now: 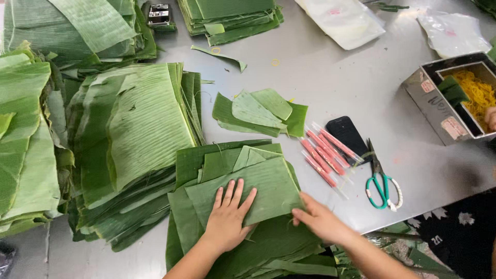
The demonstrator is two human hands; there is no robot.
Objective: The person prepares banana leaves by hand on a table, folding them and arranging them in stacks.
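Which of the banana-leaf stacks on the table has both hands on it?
The near stack at the table's front edge: left hand lies flat on its top leaf, right hand grips its right edge. Others lie untouched.
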